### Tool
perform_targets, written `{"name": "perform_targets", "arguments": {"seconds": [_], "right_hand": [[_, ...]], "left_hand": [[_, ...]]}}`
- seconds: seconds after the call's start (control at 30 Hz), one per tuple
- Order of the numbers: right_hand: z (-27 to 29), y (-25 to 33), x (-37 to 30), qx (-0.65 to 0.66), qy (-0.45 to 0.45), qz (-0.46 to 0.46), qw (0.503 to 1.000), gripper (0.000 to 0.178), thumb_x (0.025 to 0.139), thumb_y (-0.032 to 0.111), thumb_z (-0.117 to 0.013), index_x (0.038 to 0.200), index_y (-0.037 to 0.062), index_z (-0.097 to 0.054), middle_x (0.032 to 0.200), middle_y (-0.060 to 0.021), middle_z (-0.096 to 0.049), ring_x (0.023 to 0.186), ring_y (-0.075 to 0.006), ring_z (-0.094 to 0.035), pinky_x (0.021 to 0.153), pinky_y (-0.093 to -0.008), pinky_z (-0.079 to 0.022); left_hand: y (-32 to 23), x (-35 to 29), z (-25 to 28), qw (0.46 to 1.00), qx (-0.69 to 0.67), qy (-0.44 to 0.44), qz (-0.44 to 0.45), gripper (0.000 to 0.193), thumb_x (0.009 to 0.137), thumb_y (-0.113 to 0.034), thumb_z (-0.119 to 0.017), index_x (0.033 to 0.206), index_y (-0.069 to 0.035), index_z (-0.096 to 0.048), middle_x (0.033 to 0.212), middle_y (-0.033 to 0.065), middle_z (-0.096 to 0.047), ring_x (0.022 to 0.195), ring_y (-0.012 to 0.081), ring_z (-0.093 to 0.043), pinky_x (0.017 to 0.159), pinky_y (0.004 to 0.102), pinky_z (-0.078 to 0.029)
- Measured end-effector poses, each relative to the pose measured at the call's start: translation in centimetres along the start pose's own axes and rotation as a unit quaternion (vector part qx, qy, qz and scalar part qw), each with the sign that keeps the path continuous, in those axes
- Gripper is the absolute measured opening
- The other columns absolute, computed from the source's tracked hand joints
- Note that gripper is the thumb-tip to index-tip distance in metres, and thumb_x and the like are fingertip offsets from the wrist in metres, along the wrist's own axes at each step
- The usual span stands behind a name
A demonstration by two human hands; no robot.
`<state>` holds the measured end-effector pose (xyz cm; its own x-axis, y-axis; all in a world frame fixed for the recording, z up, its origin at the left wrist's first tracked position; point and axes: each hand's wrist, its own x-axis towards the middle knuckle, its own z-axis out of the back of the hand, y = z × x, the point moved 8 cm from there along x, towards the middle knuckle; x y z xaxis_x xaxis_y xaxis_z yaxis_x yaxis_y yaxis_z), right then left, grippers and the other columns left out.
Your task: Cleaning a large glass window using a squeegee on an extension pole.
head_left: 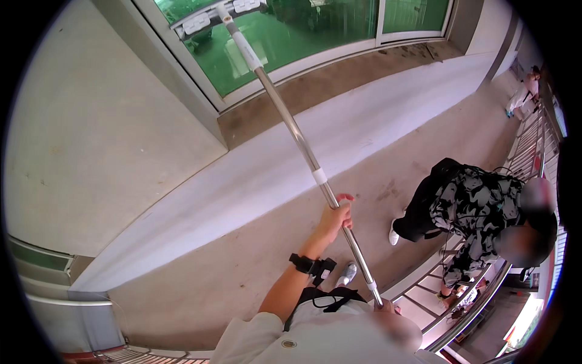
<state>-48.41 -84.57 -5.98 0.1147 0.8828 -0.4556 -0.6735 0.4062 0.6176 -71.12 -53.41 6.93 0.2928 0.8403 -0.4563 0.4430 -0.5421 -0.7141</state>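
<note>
In the head view, a long shiny pole (296,133) slants from the person's front, near, up to the window glass (327,30), far and left. At its far end is a wide flat head with white clips (197,24); it is up at the glass, but I cannot tell how hard it presses. The left hand (337,219) has its fingers curled round the pole, just nearer than a white ring (319,176). The right hand (384,307) is at the near end, but it is small and partly hidden, so I cannot tell how its fingers sit. The pole looks stiff and smooth, and is likely light for its length, though the far head may make it tip. It could get slippery if wet, and the glass could break if bumped. Good spots to hold are the bare metal below the ring and the near end, with hands well apart. I see no brand or words I can read; the pale shirt (327,333) has just a small oval mark (288,344).
</note>
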Motion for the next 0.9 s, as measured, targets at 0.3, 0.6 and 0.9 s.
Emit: {"name": "perform_targets", "arguments": {"seconds": [0.3, 0.6, 0.9], "right_hand": [[3.7, -8.1, -6.6, -0.058, 0.012, -0.121, 0.991, 0.01, 0.074, 0.007, -0.056, 0.079, -0.0009, -0.059, 0.07, -0.027, -0.06, 0.068, -0.0472, -0.059, 0.062, -0.0537, -0.046], [13.2, -7.0, -14.9, -0.138, -0.005, -0.171, 0.976, 0.006, 0.074, 0.006, -0.055, 0.078, 0.0018, -0.057, 0.067, -0.026, -0.06, 0.069, -0.0478, -0.058, 0.064, -0.0557, -0.046], [22.2, -4.0, -21.7, -0.103, 0.01, -0.206, 0.973, 0.008, 0.077, 0.007, -0.054, 0.074, -0.0006, -0.056, 0.067, -0.0261, -0.06, 0.068, -0.0466, -0.059, 0.062, -0.0544, -0.046]], "left_hand": [[9.4, -0.6, -4.0, 0.988, -0.099, 0.065, 0.095, 0.007, 0.092, -0.011, -0.051, 0.099, -0.011, -0.051, 0.057, -0.0056, -0.031, 0.047, 0.0077, -0.032, 0.052, 0.0287, -0.037], [8.5, -5.3, -11.8, 0.963, -0.194, 0.171, 0.072, 0.006, 0.092, -0.012, -0.054, 0.092, -0.012, -0.049, 0.057, -0.0048, -0.031, 0.048, 0.0076, -0.032, 0.052, 0.0277, -0.036], [3.0, -10.7, -20.3, 0.955, -0.214, 0.198, 0.058, 0.007, 0.092, -0.014, -0.054, 0.089, -0.014, -0.047, 0.057, -0.0058, -0.03, 0.047, 0.007, -0.032, 0.049, 0.0249, -0.033]]}}
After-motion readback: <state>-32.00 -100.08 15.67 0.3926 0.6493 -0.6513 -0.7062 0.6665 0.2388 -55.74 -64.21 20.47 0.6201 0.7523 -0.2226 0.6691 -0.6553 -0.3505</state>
